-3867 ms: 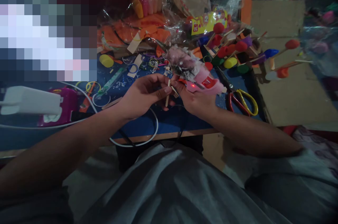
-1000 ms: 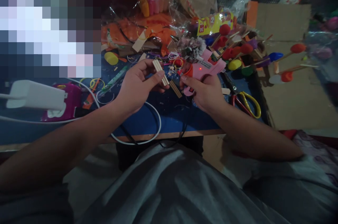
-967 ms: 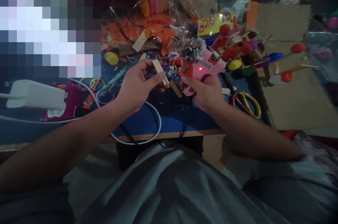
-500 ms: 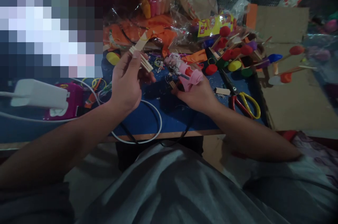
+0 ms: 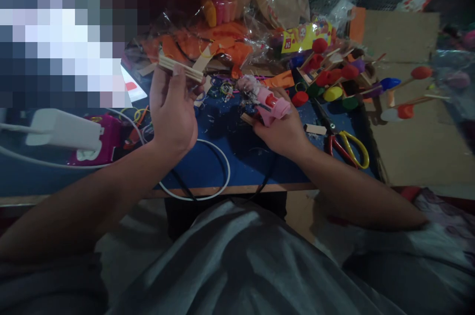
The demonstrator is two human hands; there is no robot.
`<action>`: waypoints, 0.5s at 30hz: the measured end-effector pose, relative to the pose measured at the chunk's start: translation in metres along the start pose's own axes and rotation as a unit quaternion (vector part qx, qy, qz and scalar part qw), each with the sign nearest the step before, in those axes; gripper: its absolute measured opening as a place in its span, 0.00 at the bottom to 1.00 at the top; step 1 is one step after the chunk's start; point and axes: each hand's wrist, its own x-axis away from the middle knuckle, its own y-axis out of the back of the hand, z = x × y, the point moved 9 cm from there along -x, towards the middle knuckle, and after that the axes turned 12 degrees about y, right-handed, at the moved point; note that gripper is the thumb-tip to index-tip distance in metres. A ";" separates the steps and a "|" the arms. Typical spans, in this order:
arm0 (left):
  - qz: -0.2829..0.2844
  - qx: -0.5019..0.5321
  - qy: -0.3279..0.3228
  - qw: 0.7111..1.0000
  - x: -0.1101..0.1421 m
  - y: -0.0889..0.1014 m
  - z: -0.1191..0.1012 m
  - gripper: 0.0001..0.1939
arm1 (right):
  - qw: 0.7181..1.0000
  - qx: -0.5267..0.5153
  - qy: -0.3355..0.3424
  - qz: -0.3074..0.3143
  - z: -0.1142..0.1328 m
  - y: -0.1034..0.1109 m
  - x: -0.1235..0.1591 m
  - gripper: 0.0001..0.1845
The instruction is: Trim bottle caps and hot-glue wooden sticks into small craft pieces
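Note:
My left hand (image 5: 172, 107) is closed around a small bundle of pale wooden sticks (image 5: 180, 68), raised above the table, the thumb lying across them. My right hand (image 5: 285, 127) is wrapped around a pink hot glue gun (image 5: 272, 105), whose front end is caked with whitish residue and points away to the left. Short ends of wood (image 5: 248, 118) stick out beside my right thumb; whether the hand grips them too is unclear. Fingers behind the gun are partly hidden.
Scissors (image 5: 349, 149) with red and yellow handles lie right of my right hand, beside a small wooden piece (image 5: 315, 129). Colourful stick pieces (image 5: 345, 72) crowd the back right near cardboard (image 5: 415, 132). A white charger (image 5: 65, 129) and looping cable (image 5: 228, 169) are at left.
My left hand has moved slightly left and turned, so the stick bundle now lies flatter and farther left. My right hand and the glue gun stay nearly in place; the view shifts a little.

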 end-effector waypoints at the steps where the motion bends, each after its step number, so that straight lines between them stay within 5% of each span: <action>1: 0.002 -0.017 0.000 1.000 0.000 0.000 -0.001 0.09 | 1.000 -0.004 -0.003 -0.007 0.001 0.002 -0.001 0.15; 9: 0.031 -0.012 0.019 0.999 0.003 -0.006 0.002 0.04 | 0.974 -0.129 -0.170 -0.080 -0.015 0.010 0.010 0.16; 15: 0.088 -0.049 0.025 0.995 0.000 -0.011 0.019 0.17 | 0.934 -0.267 -0.212 -0.111 -0.018 0.000 0.012 0.24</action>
